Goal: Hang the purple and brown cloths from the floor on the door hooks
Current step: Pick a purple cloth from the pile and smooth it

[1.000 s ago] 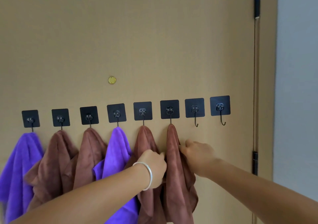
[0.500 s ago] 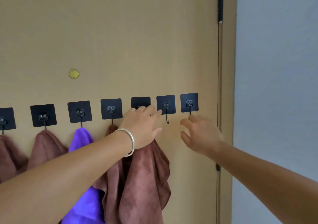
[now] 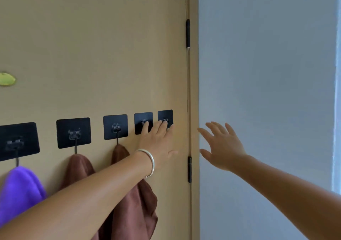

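A row of black square hooks runs across the tan door point(image 3: 92, 46). A purple cloth point(image 3: 18, 190) hangs from the leftmost visible hook point(image 3: 16, 142). Brown cloths hang from the two hooks to its right: one brown cloth point(image 3: 79, 167) and another brown cloth point(image 3: 136, 212). My left hand point(image 3: 158, 143), with a silver bangle on the wrist, lies flat on the door, its fingertips on the two rightmost hooks, which carry no cloth point(image 3: 143, 122) point(image 3: 165, 118). My right hand point(image 3: 221, 147) hovers open in front of the grey wall, holding nothing.
The door's hinged edge with two black hinges point(image 3: 187, 34) point(image 3: 189, 169) stands just right of the hooks. A grey wall point(image 3: 267, 73) fills the right side. A round brass peephole point(image 3: 6, 79) sits at the far left of the door.
Both hands let go of the rightmost brown cloth and moved right. The left hand slid onto the last two hooks; the right hand passed beyond the door edge. My view turned right.
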Motion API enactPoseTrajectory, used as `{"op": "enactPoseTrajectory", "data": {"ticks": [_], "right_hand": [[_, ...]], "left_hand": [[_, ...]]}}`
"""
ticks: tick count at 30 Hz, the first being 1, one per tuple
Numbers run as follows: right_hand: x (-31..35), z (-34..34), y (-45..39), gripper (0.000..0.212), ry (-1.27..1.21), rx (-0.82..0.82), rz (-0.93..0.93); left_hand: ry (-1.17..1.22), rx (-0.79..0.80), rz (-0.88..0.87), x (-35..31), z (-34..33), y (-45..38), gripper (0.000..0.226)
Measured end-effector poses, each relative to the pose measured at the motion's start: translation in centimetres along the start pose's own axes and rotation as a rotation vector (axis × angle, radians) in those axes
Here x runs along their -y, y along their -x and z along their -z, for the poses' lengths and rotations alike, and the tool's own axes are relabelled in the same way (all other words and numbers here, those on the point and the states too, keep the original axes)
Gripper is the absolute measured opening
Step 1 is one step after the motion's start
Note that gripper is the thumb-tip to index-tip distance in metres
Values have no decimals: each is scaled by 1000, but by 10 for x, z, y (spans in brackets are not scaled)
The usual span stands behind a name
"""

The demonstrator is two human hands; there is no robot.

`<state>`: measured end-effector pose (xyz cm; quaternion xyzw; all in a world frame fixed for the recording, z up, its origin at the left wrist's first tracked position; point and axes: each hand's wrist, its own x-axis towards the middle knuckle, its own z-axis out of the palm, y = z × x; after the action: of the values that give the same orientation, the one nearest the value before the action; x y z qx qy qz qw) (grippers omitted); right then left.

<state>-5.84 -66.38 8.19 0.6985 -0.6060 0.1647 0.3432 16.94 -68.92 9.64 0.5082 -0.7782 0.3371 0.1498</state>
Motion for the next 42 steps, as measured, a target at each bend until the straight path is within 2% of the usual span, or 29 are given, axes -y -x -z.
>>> {"op": "enactPoseTrajectory", "data": {"ticks": [6,9,19,31,42], "right_hand": [[-13,38,52,68,105,45,-146],[-18,63,80,68,169,57,-199],[-50,150,201,68,375,153,-402],[-114,307,410,70,643,265,-805],[-108,461,616,67,833,353,-1137]], "left_hand": [[161,-119,-178,-26,4,3,80],[256,-125,-241,-49,9,3,81],[423,-189,-471,-161,58,13,82],[644,-340,-862,-360,211,93,83],[899,-439,-1186,-515,371,233,84]]}}
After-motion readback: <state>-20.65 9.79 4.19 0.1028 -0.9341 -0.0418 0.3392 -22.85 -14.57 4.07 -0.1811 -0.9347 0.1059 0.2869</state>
